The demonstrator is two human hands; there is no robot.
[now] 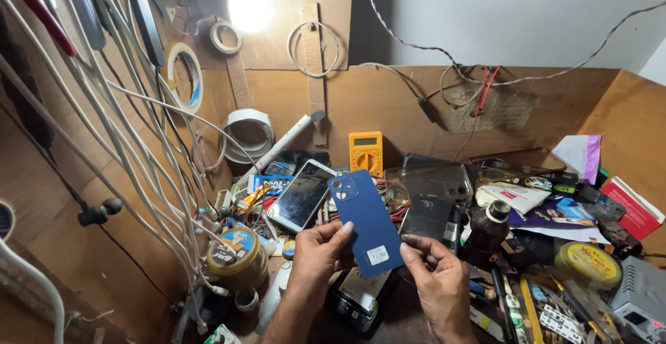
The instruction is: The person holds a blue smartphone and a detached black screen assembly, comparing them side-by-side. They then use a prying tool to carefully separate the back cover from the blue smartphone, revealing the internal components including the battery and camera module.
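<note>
I see my left hand [316, 254] and right hand [437, 278] pinching a blue phone back cover [365, 220] at its lower end, 1 hand at each edge, holding it tilted above the cluttered wooden bench [388, 101]. Just behind it lies a white-framed smartphone [302, 195], a clear phone case [430, 181] and a yellow multimeter [365, 151]. A brown bottle [485, 233] stands to the right. White cables [118, 136] hang down the left wall, under a bright lamp [248, 1].
</note>
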